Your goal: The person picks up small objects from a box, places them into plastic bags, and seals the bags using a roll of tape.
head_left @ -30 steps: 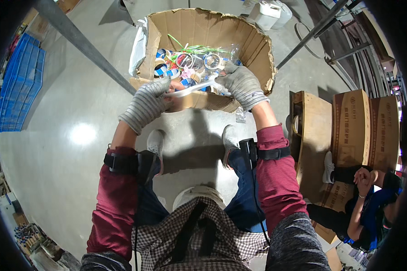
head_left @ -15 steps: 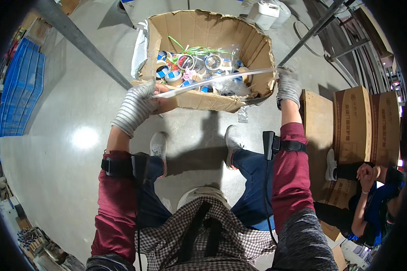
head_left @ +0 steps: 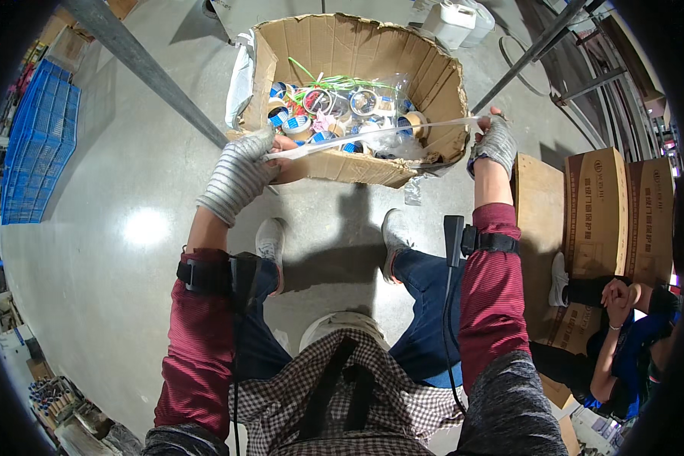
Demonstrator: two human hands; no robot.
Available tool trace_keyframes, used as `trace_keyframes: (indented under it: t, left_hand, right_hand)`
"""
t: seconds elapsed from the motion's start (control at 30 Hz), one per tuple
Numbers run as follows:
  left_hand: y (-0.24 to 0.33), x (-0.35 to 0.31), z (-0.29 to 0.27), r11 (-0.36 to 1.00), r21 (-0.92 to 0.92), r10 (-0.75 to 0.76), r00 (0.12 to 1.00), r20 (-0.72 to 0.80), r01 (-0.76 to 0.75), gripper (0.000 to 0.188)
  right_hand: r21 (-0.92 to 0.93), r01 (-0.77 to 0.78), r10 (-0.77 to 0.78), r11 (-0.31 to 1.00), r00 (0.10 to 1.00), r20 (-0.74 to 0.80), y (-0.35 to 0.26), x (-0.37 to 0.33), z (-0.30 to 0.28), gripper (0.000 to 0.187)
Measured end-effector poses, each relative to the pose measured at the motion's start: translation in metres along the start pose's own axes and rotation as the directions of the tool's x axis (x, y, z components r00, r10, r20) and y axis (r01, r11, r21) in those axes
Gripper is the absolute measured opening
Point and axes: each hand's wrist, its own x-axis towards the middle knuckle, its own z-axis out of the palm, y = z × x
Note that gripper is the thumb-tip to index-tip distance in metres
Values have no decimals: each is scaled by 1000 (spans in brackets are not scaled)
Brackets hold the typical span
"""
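Head view: tape strip [head_left: 372,135] stretched between left hand [head_left: 239,175], right hand [head_left: 494,143].

One head-worn fisheye looks steeply down from close above, over the knees, onto the box [head_left: 349,99] and floor [head_left: 129,190].

Open brown cardboard box [head_left: 433,72] of tape rolls [head_left: 315,121] sits at my twelve o'clock; stacked printed cartons [head_left: 612,213] at three.
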Motion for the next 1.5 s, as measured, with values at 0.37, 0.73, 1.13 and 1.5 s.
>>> trace_keyframes:
  t: [0.37,0.73,1.13,1.5]
  left_hand:
    - [-2,4,-8,980,-105,-175,984,-35,171,26]
    - [15,9,16,973,-14,229,973,-11,-229,19]
    - [10,3,11,988,-117,114,990,89,-103,21]
    - [3,0,0,986,-142,-80,993,89,92,21]
  right_hand:
    - [100,-37,36,994,999,12,0,1,-11,25]
    - [-16,713,-244,701,261,934,11,-131,65,33]
    - [-109,972,-195,209,151,969,17,-109,62,28]
    - [-550,766,-336,333,641,690,27,-21,21,28]
